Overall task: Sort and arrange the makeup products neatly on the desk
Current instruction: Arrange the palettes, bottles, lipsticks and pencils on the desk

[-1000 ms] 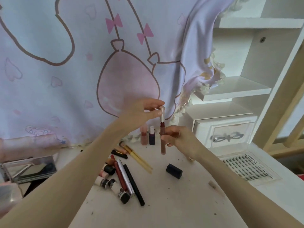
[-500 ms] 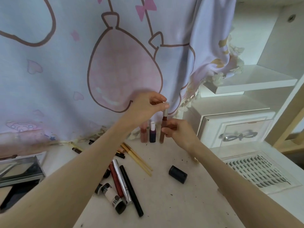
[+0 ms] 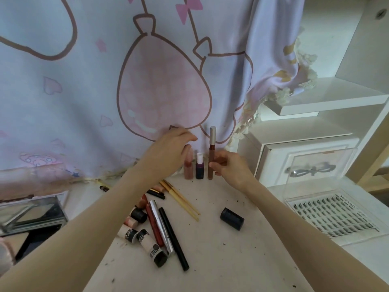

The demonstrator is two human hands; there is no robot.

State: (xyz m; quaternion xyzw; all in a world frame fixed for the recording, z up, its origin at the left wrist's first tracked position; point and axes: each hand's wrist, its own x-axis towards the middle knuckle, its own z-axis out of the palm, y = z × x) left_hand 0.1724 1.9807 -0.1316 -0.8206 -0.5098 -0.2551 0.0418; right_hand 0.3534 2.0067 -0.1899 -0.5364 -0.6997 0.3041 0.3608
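The tall brown lip-gloss tube with a silver cap [image 3: 211, 153] now stands on the white desk [image 3: 221, 260] beside the small purple bottle [image 3: 199, 168]. The right hand [image 3: 229, 168] still pinches its lower barrel, while the left hand [image 3: 168, 150] has let go of the cap and hovers loosely curled, holding nothing. A third product has joined the upright row; the scattered pile remains unsorted.

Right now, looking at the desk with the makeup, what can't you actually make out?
- Pink upright tube, head view: its top is hidden behind the left hand.
- Tall brown lip gloss tube with silver cap: its middle is covered by the right hand, and the label is unreadable.
- Black-capped cream tubes: print too blurred to read.
- Mirrored compact: cut off by the left edge.
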